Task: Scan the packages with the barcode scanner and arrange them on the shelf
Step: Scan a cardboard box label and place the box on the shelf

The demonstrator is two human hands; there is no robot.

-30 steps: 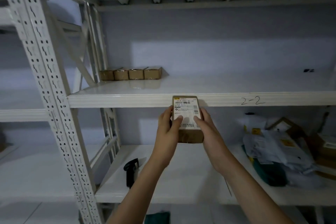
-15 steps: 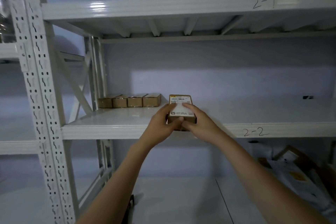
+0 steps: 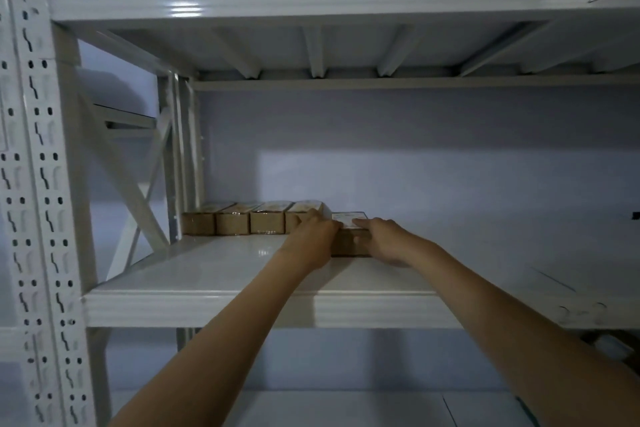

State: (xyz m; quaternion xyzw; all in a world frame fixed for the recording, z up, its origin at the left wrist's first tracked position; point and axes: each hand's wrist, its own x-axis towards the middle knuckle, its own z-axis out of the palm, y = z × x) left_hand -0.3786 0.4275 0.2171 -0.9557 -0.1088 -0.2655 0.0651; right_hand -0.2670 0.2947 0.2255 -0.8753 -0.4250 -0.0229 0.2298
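Reaching far back on the white shelf [image 3: 214, 274], both hands hold one brown package [image 3: 348, 236]. The left hand [image 3: 308, 243] grips its left side and the right hand [image 3: 388, 243] grips its right side, so most of it is hidden. It sits just beside a row of four small boxes [image 3: 249, 222]. Its label is too blurry to read.
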